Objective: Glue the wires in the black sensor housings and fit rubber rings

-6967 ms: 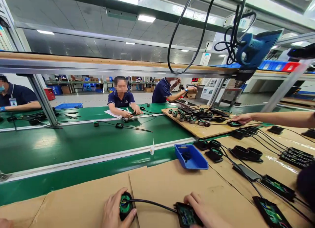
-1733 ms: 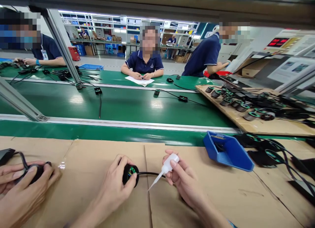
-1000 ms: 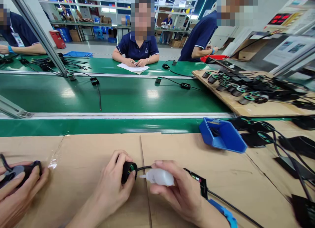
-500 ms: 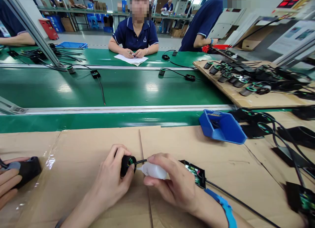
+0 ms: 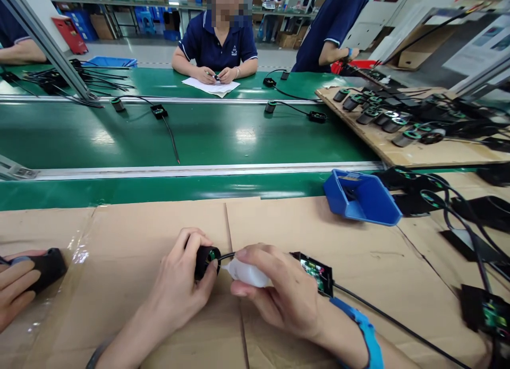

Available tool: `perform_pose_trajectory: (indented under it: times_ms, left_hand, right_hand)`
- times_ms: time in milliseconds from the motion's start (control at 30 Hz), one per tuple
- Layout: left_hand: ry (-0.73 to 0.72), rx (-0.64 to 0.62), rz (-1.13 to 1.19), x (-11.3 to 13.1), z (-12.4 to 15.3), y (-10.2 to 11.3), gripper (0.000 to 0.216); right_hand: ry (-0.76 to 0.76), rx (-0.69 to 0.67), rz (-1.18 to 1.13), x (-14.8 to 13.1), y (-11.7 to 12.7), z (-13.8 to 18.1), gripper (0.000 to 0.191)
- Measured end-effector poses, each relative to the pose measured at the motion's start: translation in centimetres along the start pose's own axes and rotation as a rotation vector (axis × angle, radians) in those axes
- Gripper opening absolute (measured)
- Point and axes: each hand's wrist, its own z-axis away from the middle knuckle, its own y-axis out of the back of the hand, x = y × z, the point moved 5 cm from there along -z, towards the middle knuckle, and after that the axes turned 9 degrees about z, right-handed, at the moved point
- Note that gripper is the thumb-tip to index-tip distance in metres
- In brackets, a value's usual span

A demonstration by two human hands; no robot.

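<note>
My left hand [image 5: 184, 281] is closed around a short black cylindrical housing [image 5: 202, 261], whose open end with a green part faces right. In my right hand [image 5: 279, 289] is a small white squeeze bottle [image 5: 249, 273], held on its side with the nozzle pointing left at the housing's open end. Whether the tip touches it I cannot tell. A black cable [image 5: 226, 257] leaves the housing and passes behind the bottle. Just beyond my right hand lies an open black box with a green circuit board [image 5: 316, 271], partly covered by the hand; a further cable [image 5: 382, 316] runs from it.
Cardboard [image 5: 131, 241] covers the bench. A blue bin [image 5: 362, 199] stands right of centre, near more black parts and cables [image 5: 474, 204]. A wooden board [image 5: 358, 127] bears several cylinders. Another person's hand [image 5: 16, 286] holds a black device [image 5: 51, 268] at left. Opposite sits a co-worker [image 5: 217, 50].
The camera view has tilted slightly, so the background sits higher. Both hands keep their grip on the housing and bottle, with hardly any movement between them. The co-worker's hand at left has shifted slightly.
</note>
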Motion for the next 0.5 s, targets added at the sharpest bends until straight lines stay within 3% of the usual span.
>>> perform_pose_trajectory:
  times_ms: [500]
  left_hand:
    - [0.013,-0.007,0.026,-0.08,0.00,0.08,0.011]
  right_hand:
    - [-0.024,0.014,-0.046,0.43,-0.38,0.38,0.030]
